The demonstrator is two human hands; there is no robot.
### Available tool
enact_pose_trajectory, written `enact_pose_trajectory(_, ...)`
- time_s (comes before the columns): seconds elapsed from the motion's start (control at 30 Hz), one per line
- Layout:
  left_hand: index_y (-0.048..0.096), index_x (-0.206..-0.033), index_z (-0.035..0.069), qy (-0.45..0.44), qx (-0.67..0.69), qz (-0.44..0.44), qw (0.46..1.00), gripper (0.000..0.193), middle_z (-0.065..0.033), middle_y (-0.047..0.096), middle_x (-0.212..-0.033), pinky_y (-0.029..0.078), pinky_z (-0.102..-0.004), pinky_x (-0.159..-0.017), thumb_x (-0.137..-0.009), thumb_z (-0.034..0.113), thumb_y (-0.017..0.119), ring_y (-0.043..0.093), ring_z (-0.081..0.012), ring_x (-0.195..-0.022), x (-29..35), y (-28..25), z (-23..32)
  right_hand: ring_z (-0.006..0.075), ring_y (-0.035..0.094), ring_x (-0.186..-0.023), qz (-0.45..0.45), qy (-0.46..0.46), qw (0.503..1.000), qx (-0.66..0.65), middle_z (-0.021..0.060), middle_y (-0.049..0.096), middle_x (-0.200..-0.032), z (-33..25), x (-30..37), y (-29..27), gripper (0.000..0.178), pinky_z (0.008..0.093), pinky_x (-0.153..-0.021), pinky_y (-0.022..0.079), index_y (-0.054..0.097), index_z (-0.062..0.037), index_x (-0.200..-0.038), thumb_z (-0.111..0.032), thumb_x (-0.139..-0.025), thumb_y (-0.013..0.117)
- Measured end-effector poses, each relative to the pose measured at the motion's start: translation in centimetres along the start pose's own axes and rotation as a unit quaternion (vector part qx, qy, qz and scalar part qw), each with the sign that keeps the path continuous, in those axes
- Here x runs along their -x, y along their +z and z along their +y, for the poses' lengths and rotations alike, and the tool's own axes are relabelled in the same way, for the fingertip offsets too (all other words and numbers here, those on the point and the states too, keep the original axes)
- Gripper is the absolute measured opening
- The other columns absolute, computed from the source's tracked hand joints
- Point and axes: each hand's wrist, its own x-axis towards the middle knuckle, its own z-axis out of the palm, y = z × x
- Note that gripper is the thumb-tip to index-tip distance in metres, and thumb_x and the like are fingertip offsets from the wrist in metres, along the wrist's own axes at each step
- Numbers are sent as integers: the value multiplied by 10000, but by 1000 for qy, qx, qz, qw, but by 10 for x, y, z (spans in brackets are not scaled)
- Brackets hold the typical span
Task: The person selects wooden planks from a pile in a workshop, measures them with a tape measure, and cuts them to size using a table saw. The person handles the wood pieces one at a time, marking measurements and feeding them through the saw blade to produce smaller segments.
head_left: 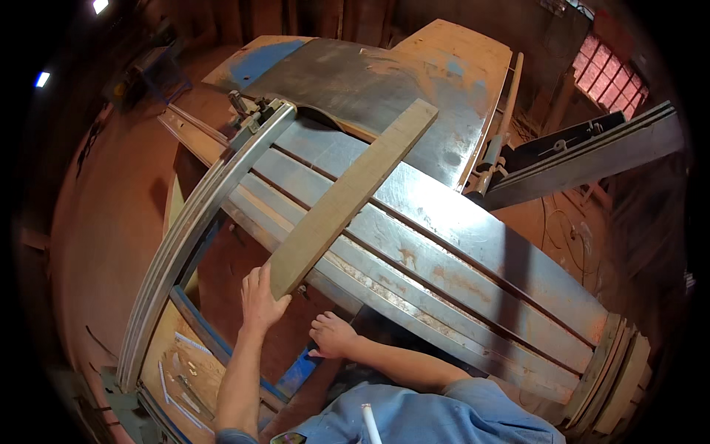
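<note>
A long wooden board [355, 196] lies slantwise across the grooved metal sliding table [444, 244], its far end reaching over the dark saw top [355, 89]. At its near end, my left hand [262, 300] grips the board, fingers on the left edge and thumb by the end corner. My right hand [334, 335] hovers off the table's near edge, just right of the board's end. Its fingers are curled in, and I see nothing in them. A long aluminium fence [200, 222] runs along the left side of the table.
Several stacked wood pieces [614, 377] stand at the table's right end. A wooden shelf [192, 377] with white strips and small bits sits at the lower left. A long metal beam [592, 163] juts out at the right. A blue metal part [298, 372] lies below my right hand.
</note>
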Motion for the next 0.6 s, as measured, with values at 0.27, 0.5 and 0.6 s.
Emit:
enact_pose_trajectory(0.27, 413, -1438, 81, -23, 13, -1, 1000, 923, -152, 478, -1330, 400, -497, -1037, -633, 185, 854, 452, -384, -1241, -31, 1, -45, 257, 544, -974, -12, -38, 998, -42, 77, 586, -921, 11, -10, -3, 534, 391, -883, 423, 675, -68, -876, -600, -839, 638)
enact_pose_trajectory(0.5, 441, -1424, 94, -44, 42, 0, 998, 874, -146, 488, -1344, 398, -498, -1046, -644, 203, 819, 452, -377, -1250, -67, -14, -75, 257, 532, -989, -74, -31, 995, -52, 73, 577, -925, 10, -25, -9, 564, 385, -871, 435, 691, -70, -860, -625, -869, 597)
enact_pose_trajectory(0.6, 431, -1443, 73, -49, 45, -4, 998, 913, -154, 497, -1363, 400, -478, -1059, -629, 210, 822, 452, -375, -1268, -87, -19, -85, 267, 544, -1007, -108, -15, 992, -68, 80, 594, -947, 8, -31, -25, 550, 386, -916, 449, 711, -67, -870, -606, -880, 599)
